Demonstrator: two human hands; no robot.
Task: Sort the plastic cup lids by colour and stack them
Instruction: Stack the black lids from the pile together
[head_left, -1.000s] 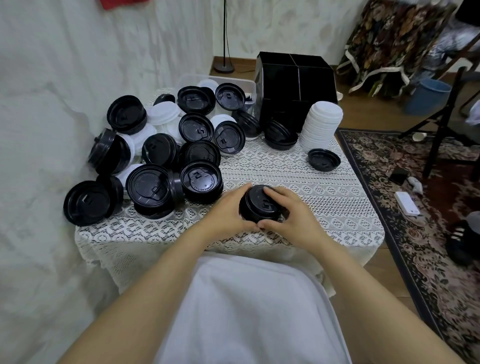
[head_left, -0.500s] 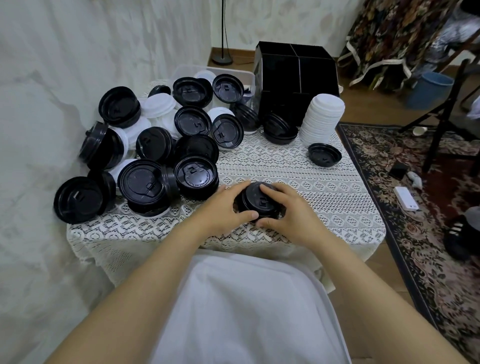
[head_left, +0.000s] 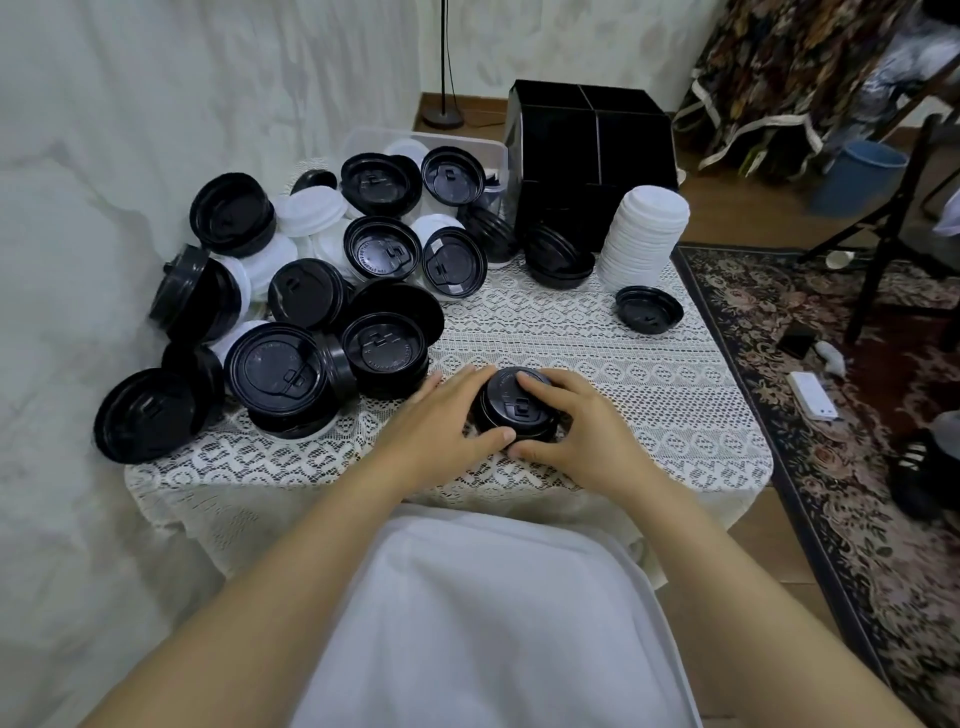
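Lace cloth covers the small desk (head_left: 597, 364) by the wall. The person seated at it has a short stack of black lids (head_left: 514, 408) near the front edge, between both hands. Their left hand (head_left: 441, 421) cups its side with the thumb at the near rim. Their right hand (head_left: 576, 431) lies over the top with the thumb at the base, so each grip is wrapped round the stack.

An uneven squeeze could seat the lids crooked, or skid the stack across the cloth toward the edge. The mixed heap of lids (head_left: 311, 291) just to the left lies loose, and a nudge from the left forearm might knock some off the desk. The tall white lid stack (head_left: 644, 234) at the back right looks easy to topple too.
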